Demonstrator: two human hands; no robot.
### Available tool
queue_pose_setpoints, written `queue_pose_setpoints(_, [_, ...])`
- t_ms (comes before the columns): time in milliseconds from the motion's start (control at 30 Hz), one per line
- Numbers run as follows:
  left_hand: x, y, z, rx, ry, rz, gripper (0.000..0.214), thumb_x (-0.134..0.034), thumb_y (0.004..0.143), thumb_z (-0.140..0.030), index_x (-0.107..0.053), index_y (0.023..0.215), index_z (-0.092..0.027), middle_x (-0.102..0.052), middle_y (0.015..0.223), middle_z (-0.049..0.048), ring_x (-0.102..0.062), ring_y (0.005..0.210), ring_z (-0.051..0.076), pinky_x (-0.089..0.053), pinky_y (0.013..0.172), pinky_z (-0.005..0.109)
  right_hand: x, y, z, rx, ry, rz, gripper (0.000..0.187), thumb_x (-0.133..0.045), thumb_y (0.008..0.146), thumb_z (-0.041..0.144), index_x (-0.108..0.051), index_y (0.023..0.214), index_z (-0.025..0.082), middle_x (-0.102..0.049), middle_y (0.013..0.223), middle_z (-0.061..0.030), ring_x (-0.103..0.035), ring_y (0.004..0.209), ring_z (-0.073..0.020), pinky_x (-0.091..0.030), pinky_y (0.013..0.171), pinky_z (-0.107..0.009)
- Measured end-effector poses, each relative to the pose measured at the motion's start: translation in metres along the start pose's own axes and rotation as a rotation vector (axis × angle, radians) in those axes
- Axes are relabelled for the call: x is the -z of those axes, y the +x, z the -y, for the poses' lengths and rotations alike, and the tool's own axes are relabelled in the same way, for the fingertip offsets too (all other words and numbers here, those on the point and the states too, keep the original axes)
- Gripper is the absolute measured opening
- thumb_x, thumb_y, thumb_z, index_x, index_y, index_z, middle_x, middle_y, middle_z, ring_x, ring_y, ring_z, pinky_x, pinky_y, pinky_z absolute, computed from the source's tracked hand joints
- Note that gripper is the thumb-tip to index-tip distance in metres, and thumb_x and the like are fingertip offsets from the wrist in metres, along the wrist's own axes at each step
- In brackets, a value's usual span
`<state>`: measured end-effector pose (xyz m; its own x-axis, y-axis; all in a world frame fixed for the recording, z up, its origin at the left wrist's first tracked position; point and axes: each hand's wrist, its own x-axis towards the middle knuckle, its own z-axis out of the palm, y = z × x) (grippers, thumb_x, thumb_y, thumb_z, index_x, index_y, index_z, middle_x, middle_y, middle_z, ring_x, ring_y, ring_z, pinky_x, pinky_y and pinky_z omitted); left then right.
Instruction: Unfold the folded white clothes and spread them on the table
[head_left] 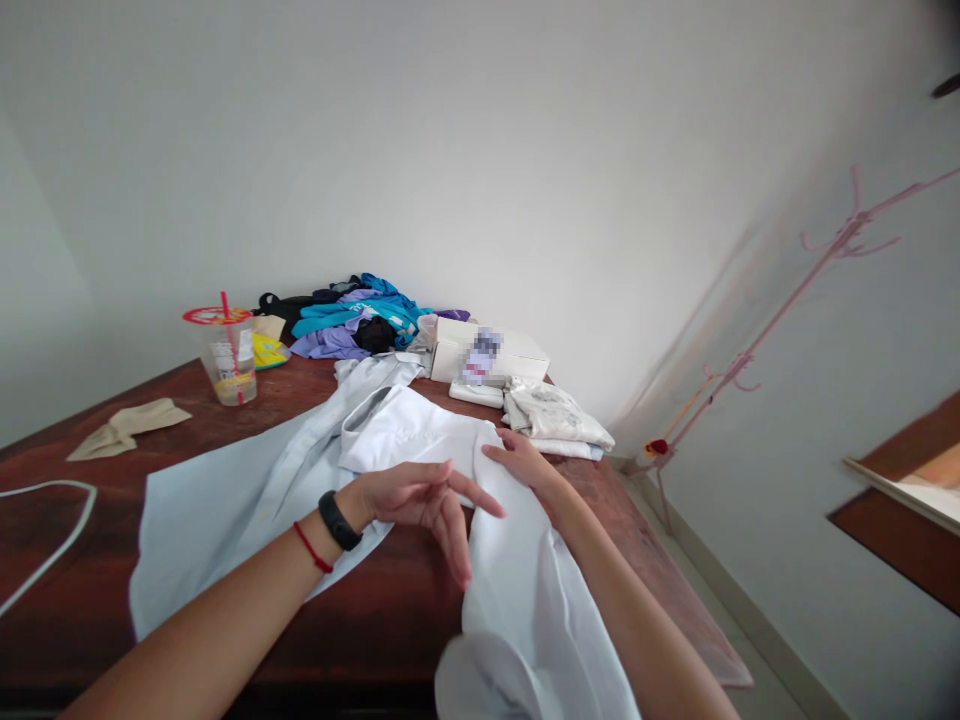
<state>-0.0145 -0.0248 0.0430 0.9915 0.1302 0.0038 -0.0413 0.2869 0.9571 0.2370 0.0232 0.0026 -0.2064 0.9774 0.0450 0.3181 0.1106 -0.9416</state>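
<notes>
A white shirt (247,500) lies spread on the wooden table (386,610), its collar part folded over in the middle. One long sleeve (517,580) runs toward me, with its lower end close to my body. My right hand (525,462) has thumb and fingertips together on the cloth at the top of this sleeve. Over the sleeve's left edge hovers my left hand (431,503), fingers apart and nothing in it. That wrist wears a black band (340,521) and a red string (313,547).
Behind the shirt are a heap of blue, purple and black clothes (360,320), a white box (517,350) and folded white clothes (559,415). At left stand a plastic cup (232,365) with a straw, a beige cloth (135,425) and a white cable (79,530). A pink coat rack (780,300) is at right.
</notes>
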Motion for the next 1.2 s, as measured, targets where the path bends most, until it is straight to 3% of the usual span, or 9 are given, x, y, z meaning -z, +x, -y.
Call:
queue_pose_setpoints(133, [0.022, 0.009, 0.003, -0.022, 0.197, -0.665, 0.057, -0.052, 0.090, -0.066, -0.065, 0.114, -0.016, -0.075, 0.083, 0.0096, -0.069, 0.058, 0.022, -0.053, 0.063, 0.033, 0.004, 0.007, -0.005, 0.016, -0.011, 0.062, 0.046, -0.074, 0.077, 0.044, -0.070, 0.114, 0.017, -0.074, 0.111, -0.0073, -0.068, 0.099, -0.0260, -0.053, 0.085, -0.037])
queue_pose_setpoints(200, [0.035, 0.013, 0.013, -0.051, 0.433, -0.971, 0.041, -0.061, 0.087, -0.055, -0.067, 0.102, -0.017, -0.076, 0.091, 0.0104, -0.072, 0.072, 0.023, -0.054, 0.069, 0.033, 0.005, 0.010, -0.008, 0.001, 0.014, 0.065, 0.047, -0.074, 0.076, 0.044, -0.070, 0.114, 0.017, -0.075, 0.107, -0.0059, -0.068, 0.097, -0.0255, -0.053, 0.085, -0.037])
queue_pose_setpoints(267, [0.045, 0.015, 0.024, -0.106, 0.693, -1.107, 0.030, -0.066, 0.083, -0.047, -0.070, 0.094, -0.019, -0.076, 0.096, 0.0108, -0.071, 0.087, 0.027, -0.053, 0.079, 0.035, 0.004, 0.012, -0.009, -0.008, 0.057, 0.067, 0.046, -0.075, 0.075, 0.044, -0.070, 0.113, 0.017, -0.075, 0.101, -0.0045, -0.068, 0.092, -0.0239, -0.053, 0.083, -0.036])
queue_pose_setpoints(600, [0.042, 0.015, 0.039, -0.109, 0.979, -0.998, 0.045, -0.077, 0.074, -0.045, -0.073, 0.113, -0.024, -0.069, 0.125, 0.0117, -0.064, 0.113, 0.034, -0.047, 0.103, 0.043, 0.000, 0.008, -0.009, 0.018, -0.076, 0.018, 0.048, -0.069, 0.079, 0.061, -0.073, 0.089, 0.014, -0.071, 0.079, -0.0040, -0.061, 0.071, -0.0195, -0.047, 0.064, -0.030])
queue_pose_setpoints(767, [0.046, 0.018, 0.040, -0.097, 1.019, -1.024, 0.044, -0.072, 0.079, -0.045, -0.072, 0.114, -0.020, -0.065, 0.131, 0.0159, -0.059, 0.123, 0.036, -0.041, 0.110, 0.045, 0.017, 0.004, 0.008, 0.263, -0.176, -0.262, 0.036, -0.068, 0.081, 0.053, -0.073, 0.078, 0.018, -0.069, 0.103, -0.0083, -0.060, 0.098, -0.0258, -0.047, 0.082, -0.034])
queue_pose_setpoints(833, [0.047, 0.018, 0.040, -0.095, 1.056, -1.055, 0.042, -0.066, 0.084, -0.044, -0.071, 0.117, -0.019, -0.064, 0.132, 0.0169, -0.058, 0.124, 0.035, -0.038, 0.112, 0.046, 0.024, 0.002, 0.016, 0.271, -0.140, -0.311, 0.034, -0.069, 0.081, 0.052, -0.070, 0.073, 0.018, -0.067, 0.093, -0.0066, -0.059, 0.091, -0.0238, -0.045, 0.079, -0.033])
queue_pose_setpoints(1000, [0.048, 0.013, 0.041, 0.100, 1.214, -1.063, 0.064, -0.051, 0.094, -0.054, -0.046, 0.149, -0.021, -0.033, 0.162, 0.0144, -0.023, 0.152, 0.037, -0.006, 0.122, 0.057, 0.025, -0.010, 0.030, 0.104, 0.183, -0.137, 0.039, -0.070, 0.080, 0.054, -0.056, 0.066, 0.020, -0.053, 0.059, 0.0010, -0.047, 0.056, -0.0157, -0.037, 0.057, -0.029])
queue_pose_setpoints(1100, [0.052, 0.010, 0.044, 0.172, 1.312, -1.078, 0.071, -0.042, 0.097, -0.057, -0.034, 0.157, -0.018, -0.018, 0.167, 0.0143, -0.006, 0.155, 0.037, 0.000, 0.122, 0.057, 0.019, -0.022, 0.039, 0.084, 0.340, -0.016, 0.035, -0.071, 0.081, 0.052, -0.060, 0.073, 0.020, -0.058, 0.065, -0.0003, -0.050, 0.058, -0.0161, -0.039, 0.057, -0.029])
queue_pose_setpoints(1200, [0.057, 0.010, 0.039, 0.123, 1.162, -1.187, 0.068, -0.034, 0.100, -0.054, -0.031, 0.157, -0.016, -0.017, 0.167, 0.0154, -0.004, 0.155, 0.035, -0.002, 0.122, 0.057, 0.008, -0.034, 0.050, 0.114, 0.325, 0.173, 0.034, -0.072, 0.080, 0.052, -0.065, 0.078, 0.020, -0.064, 0.086, -0.0033, -0.055, 0.070, -0.0176, -0.044, 0.065, -0.029])
